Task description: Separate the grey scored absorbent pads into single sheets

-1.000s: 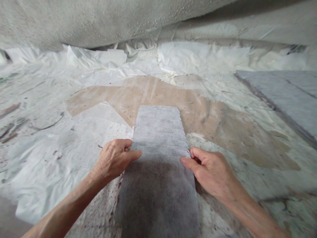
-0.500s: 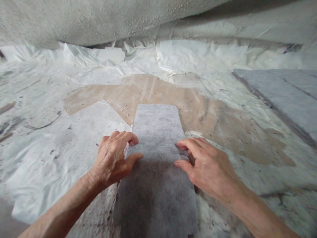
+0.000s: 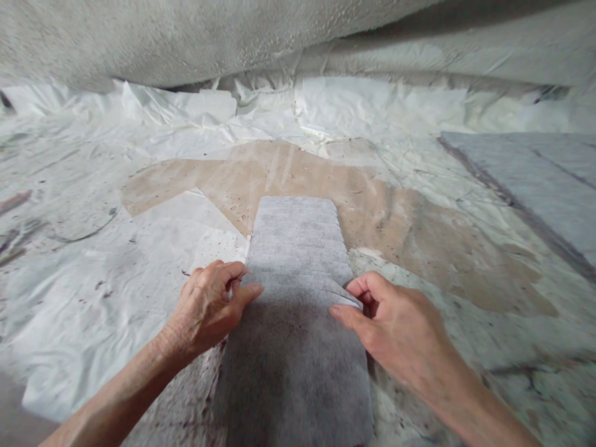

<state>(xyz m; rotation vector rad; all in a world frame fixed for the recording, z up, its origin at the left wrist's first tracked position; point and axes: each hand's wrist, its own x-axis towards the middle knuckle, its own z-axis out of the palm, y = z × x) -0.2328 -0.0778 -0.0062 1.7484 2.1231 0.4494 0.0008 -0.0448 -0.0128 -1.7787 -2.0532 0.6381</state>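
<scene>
Head view: looking forward and down over a working surface covered in sheeting, both bare hands meeting at one strip.
White sheeting (image 3: 93,292): lying crumpled and speckled across the whole surface, rising into folds at the far edge.
Tan patch (image 3: 395,223): showing as a bare, irregular area beyond the hands, running under the far end of the strip.
Large grey sheet (image 3: 535,180): lying flat at far right, well apart from both hands.
Grey felt strip (image 3: 298,347): lying in the middle, its long axis running straight away from the person; the far part (image 3: 298,239) is showing a series of cross folds stacked like steps, the near part is lying flat and darker.
Relation of strip to hands: the strip is sitting between the two hands, each hand working one long edge at the same cross line, just where the folded part is meeting the flat part; neither hand is nearer than the other.
Left hand (image 3: 207,310): resting on the left edge, thumb lying on top of the strip, fingers (image 3: 228,270) curling narrowly and pinching the edge of the fold.
Right hand (image 3: 400,329): gripping the right edge, thumb on top, fingers (image 3: 367,287) curling under and lifting a small corner of the fold.
Forearms: both entering bare from the bottom corners.
</scene>
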